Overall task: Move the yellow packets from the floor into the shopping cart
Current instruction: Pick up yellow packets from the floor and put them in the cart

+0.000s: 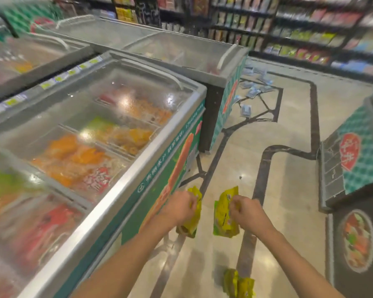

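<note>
My left hand (178,206) grips a yellow packet (192,220) that hangs down from its fingers. My right hand (244,209) grips a second yellow packet (224,214), held upright beside the first. Both are carried above the floor, close to the freezer's green side. More yellow packets (238,283) lie on the floor below my right forearm. No shopping cart is in view.
A glass-topped chest freezer (121,177) runs along my left, with more freezers (181,52) behind it. Another cabinet (353,173) stands at the right. Pale blue packets (254,91) are scattered on the tiled floor (289,130) farther ahead. Stocked shelves (299,29) line the back.
</note>
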The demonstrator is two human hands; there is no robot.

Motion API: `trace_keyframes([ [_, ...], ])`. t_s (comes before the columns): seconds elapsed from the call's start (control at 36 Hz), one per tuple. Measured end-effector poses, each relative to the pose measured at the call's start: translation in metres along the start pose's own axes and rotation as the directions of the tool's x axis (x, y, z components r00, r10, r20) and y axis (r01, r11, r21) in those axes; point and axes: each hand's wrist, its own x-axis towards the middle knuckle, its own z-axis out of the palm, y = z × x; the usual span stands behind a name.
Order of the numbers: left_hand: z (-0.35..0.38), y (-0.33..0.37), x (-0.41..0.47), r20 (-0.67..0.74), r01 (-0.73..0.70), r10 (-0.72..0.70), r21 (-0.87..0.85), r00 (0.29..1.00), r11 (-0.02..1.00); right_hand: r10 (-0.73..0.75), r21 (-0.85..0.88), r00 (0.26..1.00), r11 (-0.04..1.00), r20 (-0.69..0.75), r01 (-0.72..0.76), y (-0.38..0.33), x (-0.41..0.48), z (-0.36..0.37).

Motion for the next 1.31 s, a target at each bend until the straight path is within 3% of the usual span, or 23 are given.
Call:
trace_keyframes([
  [0.17,-0.052,0.022,-0.047,0.001,0.005,-0.005,0.046,1.000,0.999,-0.077,-0.056,0.997,0.995,0.025,0.078,-0.047,-0.032,-0.062],
  [0.39,-0.080,0.008,-0.105,-0.034,0.100,-0.097,0.103,0.995,0.990,-0.236,-0.055,0.963,0.968,0.130,0.245,-0.087,-0.058,-0.083],
  [0.5,-0.088,0.006,-0.135,-0.097,0.150,-0.138,0.118,0.986,0.982,-0.344,-0.096,0.925,0.927,0.165,0.362,-0.108,-0.067,-0.082],
  [0.67,-0.094,0.008,-0.196,-0.262,0.349,-0.351,-0.057,0.899,0.935,-0.546,-0.158,0.813,0.801,0.202,0.577,-0.139,-0.073,-0.075],
  [0.78,-0.097,0.019,-0.247,-0.369,0.446,-0.476,-0.170,0.798,0.879,-0.681,-0.110,0.693,0.690,0.236,0.715,-0.172,-0.097,-0.074],
  [0.89,-0.092,0.029,-0.310,-0.461,0.532,-0.614,-0.309,0.641,0.788,-0.744,-0.118,0.593,0.588,0.309,0.800,-0.206,-0.123,-0.066],
  [1.08,-0.059,0.038,-0.437,-0.488,0.645,-0.785,-0.467,0.382,0.605,-0.874,0.037,0.348,0.382,0.339,0.923,-0.258,-0.188,-0.037],
  [1.31,0.011,0.071,-0.585,-0.437,0.743,-0.899,-0.608,-0.018,0.281,-0.863,0.220,0.086,0.222,0.498,0.950,-0.300,-0.313,0.021],
])
